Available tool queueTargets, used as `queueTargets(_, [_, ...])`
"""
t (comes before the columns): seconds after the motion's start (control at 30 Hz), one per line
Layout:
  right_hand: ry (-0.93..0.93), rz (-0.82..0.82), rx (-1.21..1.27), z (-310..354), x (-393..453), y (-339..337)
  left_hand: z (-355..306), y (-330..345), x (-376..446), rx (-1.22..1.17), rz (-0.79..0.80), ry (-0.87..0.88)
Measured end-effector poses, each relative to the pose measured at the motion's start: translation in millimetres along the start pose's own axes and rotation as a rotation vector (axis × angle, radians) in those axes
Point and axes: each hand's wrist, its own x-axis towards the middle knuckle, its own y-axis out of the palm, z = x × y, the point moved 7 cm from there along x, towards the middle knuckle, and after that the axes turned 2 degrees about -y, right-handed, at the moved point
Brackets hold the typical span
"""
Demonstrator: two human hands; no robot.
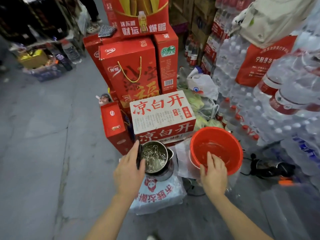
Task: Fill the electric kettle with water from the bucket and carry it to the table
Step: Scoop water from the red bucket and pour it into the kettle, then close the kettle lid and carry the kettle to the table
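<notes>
The person stands over a cluttered patch of concrete floor (43, 135), both bare arms reaching down. The left hand (129, 172) is wrapped around the dark handle of the electric kettle (155, 159), fingers curled tight on it, thumb up along the rim. The kettle's lid is open and water glints inside the steel pot (it looks partly full, though the glare makes the level hard to judge). It sits just above a white plastic-wrapped pack (155, 196) printed with red characters; whether it rests on the pack or is held slightly clear, I cannot tell.

Just to the right, the red bucket (216, 149) is tipped toward the kettle, with a shallow pool of water inside. The right hand (213, 172) grips its near rim, fingers hooked over the edge into the basin, thumb outside. The two hands are apart, kettle and bucket side by side between them.

Behind stand a white-and-red carton (162, 113), taller red gift boxes (129, 73), and stacked packs of bottled water (259, 101) on the right.
</notes>
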Motion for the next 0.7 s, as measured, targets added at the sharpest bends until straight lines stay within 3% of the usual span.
queueTargets(0.13, [-0.13,0.109,0.265,57.2,-2.6,8.5,-21.5,23.2,-4.7,0.088,0.037,0.106])
queueTargets(0.37, [0.239,0.419,0.837,106.9,6.6,42.8,-38.3,71.6,-8.8,0.245,0.13,0.242])
queueTargets(0.7, [0.35,0.361,0.953,102.7,1.7,80.9,-0.5,98.0,-28.7,0.233,0.343,0.444])
